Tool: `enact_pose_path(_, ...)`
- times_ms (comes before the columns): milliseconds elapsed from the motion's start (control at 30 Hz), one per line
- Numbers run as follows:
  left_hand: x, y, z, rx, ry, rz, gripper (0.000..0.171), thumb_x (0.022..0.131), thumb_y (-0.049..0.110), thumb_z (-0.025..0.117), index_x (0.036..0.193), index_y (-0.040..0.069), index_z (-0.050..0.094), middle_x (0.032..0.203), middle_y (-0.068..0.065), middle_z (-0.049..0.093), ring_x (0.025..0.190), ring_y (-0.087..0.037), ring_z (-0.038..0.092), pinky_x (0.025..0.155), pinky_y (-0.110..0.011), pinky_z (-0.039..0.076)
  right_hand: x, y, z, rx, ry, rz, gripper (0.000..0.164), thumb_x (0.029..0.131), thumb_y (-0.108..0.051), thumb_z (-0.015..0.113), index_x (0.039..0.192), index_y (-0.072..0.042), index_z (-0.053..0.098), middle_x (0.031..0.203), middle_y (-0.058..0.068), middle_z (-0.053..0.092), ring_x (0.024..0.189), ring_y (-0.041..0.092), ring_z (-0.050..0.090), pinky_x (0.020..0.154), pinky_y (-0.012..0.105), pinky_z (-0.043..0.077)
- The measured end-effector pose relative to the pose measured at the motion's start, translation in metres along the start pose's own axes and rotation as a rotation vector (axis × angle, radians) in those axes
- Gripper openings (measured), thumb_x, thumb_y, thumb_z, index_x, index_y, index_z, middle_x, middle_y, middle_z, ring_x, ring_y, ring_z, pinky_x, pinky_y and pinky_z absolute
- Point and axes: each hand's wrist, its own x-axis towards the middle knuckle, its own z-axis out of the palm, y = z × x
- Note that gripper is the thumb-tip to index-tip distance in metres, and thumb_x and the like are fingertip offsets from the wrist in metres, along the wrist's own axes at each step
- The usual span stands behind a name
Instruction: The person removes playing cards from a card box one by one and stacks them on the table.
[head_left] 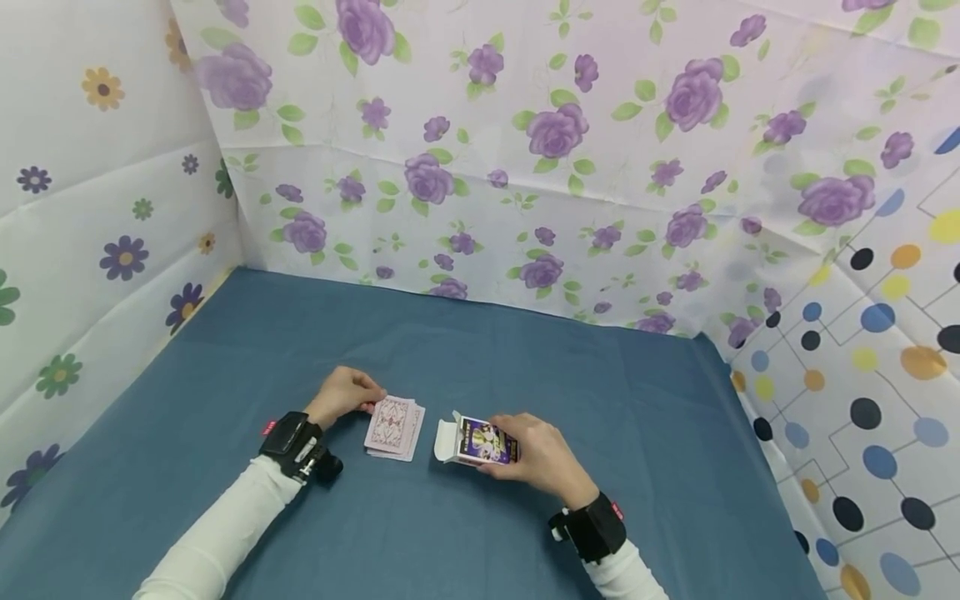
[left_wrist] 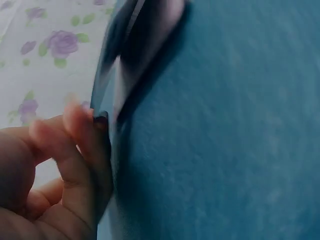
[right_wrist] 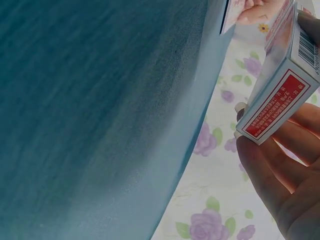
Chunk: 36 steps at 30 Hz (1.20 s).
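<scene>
My left hand [head_left: 347, 393] pinches the upper left corner of a small stack of playing cards [head_left: 392, 423]. The cards show a red-and-white patterned back and lie slightly fanned, some sticking out at the right. In the left wrist view the cards [left_wrist: 150, 40] appear dark and seen nearly edge-on, beyond the fingertips. To the right of the stack, my right hand [head_left: 538, 454] grips a purple-fronted card box [head_left: 487, 442], its flap open toward the cards. The right wrist view shows the box's end with a red label [right_wrist: 275, 107] and a barcode. What is inside the box is hidden.
A blue cloth [head_left: 480, 533] covers the table. Flower-printed sheets hang at the back [head_left: 495, 183] and left [head_left: 97, 200], and a dotted sheet [head_left: 862, 417] hangs at the right. Each wrist wears a black camera band [head_left: 296, 446].
</scene>
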Motion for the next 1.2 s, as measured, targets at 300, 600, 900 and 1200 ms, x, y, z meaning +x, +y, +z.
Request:
enact_pose_path(300,-0.005,0.009,0.006,0.295,0.068,0.12,0.02,0.087,0.014,0.071,0.073,-0.001,0.07,0.063,-0.008,0.066,0.053,-0.016,0.057,0.05,-0.026,0.04,0.001,0.0,0.003,0.026,-0.014,0.023,0.063,0.076,-0.053,0.077,0.126,-0.017,0.063,0.113,0.001,0.069,0.095,0.009,0.062,0.078,0.031,0.05)
enact_pose_path(600,-0.006,0.014,0.013,0.399,0.105,0.183,0.027,0.087,0.011,0.07,0.065,0.0,0.059,0.053,-0.005,0.056,0.046,-0.013,0.048,0.046,-0.024,0.035,0.0,0.0,0.002,0.027,-0.027,0.028,0.063,0.076,-0.052,0.077,0.126,-0.016,0.063,0.115,0.002,0.069,0.098,0.011,0.063,0.082,0.033,0.051)
enact_pose_path(900,-0.008,0.015,0.018,0.423,0.122,0.213,0.031,0.09,0.013,0.067,0.065,0.002,0.053,0.052,-0.002,0.048,0.044,-0.012,0.043,0.044,-0.024,0.032,0.001,-0.001,0.001,0.024,-0.031,0.024,0.062,0.076,-0.051,0.077,0.126,-0.017,0.063,0.113,0.001,0.069,0.093,0.008,0.061,0.078,0.03,0.049)
enact_pose_path(1200,-0.041,0.052,0.044,0.222,-0.054,0.36,0.015,0.095,0.016,0.061,0.099,0.003,0.066,0.083,-0.009,0.066,0.067,-0.021,0.06,0.061,-0.029,0.047,0.005,-0.003,-0.005,-0.024,0.002,-0.018,0.061,0.075,-0.051,0.079,0.124,-0.017,0.064,0.109,0.0,0.069,0.088,0.008,0.06,0.073,0.027,0.049)
